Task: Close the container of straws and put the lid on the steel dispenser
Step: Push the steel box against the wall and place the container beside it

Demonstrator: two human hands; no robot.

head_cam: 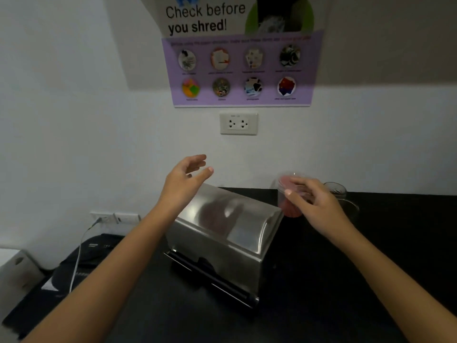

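1. The desk [346, 280] is black and fills the lower frame; its left edge drops off near a shredder [81, 258] and cable. Anything knocked left could slide off.
2. The steel dispenser [222, 233] sits at centre, its curved lid [222, 214] apparently already on. Whether the lid is fully seated I cannot tell; if it rides proud, a bump from either forearm passing over could shift it.
3. The left hand [184, 178] hovers above the dispenser's upper left corner, fingers spread, holding nothing. Dropped carelessly, it could nudge the lid askew.
4. The right hand [319, 204] is at centre right, fingers loosely apart around the front of the container [288, 194], a clear tub with pink contents. Blur hides whether they touch it.
5. The container stands just right of the dispenser, beside a glass jug [338, 191]. A sideways push could tip it into the jug.
6. Its cap [290, 175] looks on, but may not be pressed home; straws would spill if it tips.
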